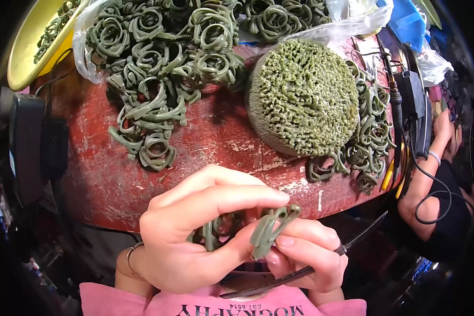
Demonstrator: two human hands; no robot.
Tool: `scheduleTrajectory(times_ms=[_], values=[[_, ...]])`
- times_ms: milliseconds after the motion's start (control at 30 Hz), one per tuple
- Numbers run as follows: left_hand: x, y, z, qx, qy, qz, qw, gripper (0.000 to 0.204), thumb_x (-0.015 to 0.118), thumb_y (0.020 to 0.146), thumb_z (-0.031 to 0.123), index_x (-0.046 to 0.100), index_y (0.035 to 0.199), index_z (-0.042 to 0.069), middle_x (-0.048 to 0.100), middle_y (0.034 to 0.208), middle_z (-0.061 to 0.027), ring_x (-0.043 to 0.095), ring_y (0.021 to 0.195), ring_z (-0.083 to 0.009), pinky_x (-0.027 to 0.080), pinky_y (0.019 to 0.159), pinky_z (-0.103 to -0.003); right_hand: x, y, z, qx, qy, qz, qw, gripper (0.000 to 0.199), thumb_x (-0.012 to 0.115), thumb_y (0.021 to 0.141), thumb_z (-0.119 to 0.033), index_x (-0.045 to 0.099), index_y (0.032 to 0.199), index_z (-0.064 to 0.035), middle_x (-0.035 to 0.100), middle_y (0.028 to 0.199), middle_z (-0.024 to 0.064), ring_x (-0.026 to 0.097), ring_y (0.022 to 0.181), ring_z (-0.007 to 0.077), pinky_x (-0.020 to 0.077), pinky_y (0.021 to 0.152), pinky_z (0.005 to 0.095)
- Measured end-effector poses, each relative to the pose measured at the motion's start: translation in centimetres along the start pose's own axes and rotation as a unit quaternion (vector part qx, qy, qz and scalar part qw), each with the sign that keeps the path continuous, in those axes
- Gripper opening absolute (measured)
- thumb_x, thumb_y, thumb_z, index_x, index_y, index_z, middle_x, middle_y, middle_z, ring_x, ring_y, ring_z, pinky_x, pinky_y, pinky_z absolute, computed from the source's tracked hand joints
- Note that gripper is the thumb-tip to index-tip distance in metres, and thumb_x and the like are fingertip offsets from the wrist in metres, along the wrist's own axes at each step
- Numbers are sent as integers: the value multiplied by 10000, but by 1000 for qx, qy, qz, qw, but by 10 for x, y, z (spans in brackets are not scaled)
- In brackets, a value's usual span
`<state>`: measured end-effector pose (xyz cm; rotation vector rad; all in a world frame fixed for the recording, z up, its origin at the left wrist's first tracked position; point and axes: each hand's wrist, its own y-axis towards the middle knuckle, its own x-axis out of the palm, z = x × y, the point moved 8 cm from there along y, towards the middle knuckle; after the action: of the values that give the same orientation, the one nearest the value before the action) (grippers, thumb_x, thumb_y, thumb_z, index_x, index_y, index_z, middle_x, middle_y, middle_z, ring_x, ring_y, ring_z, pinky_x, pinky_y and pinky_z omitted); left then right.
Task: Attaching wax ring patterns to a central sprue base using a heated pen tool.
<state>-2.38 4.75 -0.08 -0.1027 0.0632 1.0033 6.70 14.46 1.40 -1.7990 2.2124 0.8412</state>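
Note:
My left hand (pixel 189 231) curls round some green rings (pixel 211 231), with its fingertips at a green, looped ring-shaped piece (pixel 271 229) in front of my chest. My right hand (pixel 310 253) pinches the right side of that piece. A slim dark tool (pixel 295 275) is also held in my right hand, running through the fingers with its pointed flat end out to the right. Ahead, a large heap of similar green rings (pixel 158 63) lies on the red table (pixel 205 131). Parts of the held pieces are hidden by my fingers.
A round, rough green block (pixel 305 97) stands on the table, with more rings (pixel 371 137) to its right. A yellow tray (pixel 26 52) is at far left. A corded pen-like tool (pixel 396 100) lies along the right edge. Another person's arm (pixel 424 184) is beyond it.

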Motion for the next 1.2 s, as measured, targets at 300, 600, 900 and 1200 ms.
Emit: scheduleTrajectory(times_ms=[300, 600, 900, 1200], values=[[-3, -1, 10, 71, 64, 14, 995, 161, 667, 677, 6, 633, 833, 23, 586, 784, -95, 564, 714, -153, 444, 630, -237, 4, -2, 0, 19, -1, -14, 1000, 304, 694, 725, -74, 503, 961, -50, 590, 852, 144, 611, 688, 226, 503, 565, 292], [-2, -1, 8, 44, 79, 42, 995, 189, 608, 661, -34, 645, 842, 10, 586, 772, -99, 560, 679, -154, 442, 615, -245, -1, 5, -3, 5, -15, 33, 999, 347, 722, 703, -108, 513, 964, -15, 593, 854, 153, 612, 693, 223, 508, 582, 279], [-1, 4, 3, 32, 53, 10, 998, 205, 579, 676, -35, 641, 871, -20, 580, 737, -103, 554, 623, -136, 436, 566, -230, -8, 8, 6, 22, -13, 93, 995, 302, 551, 845, -226, 455, 890, 58, 589, 695, 146, 561, 572, 171, 477, 504, 233], [0, -1, -9, -21, -46, 14, 999, 188, 501, 764, -59, 623, 906, -47, 568, 723, -120, 568, 528, -119, 450, 463, -208, -17, 0, 16, 46, 28, 115, 992, 228, 643, 761, -57, 537, 944, 26, 620, 805, 155, 437, 417, 24, 372, 414, 160]])
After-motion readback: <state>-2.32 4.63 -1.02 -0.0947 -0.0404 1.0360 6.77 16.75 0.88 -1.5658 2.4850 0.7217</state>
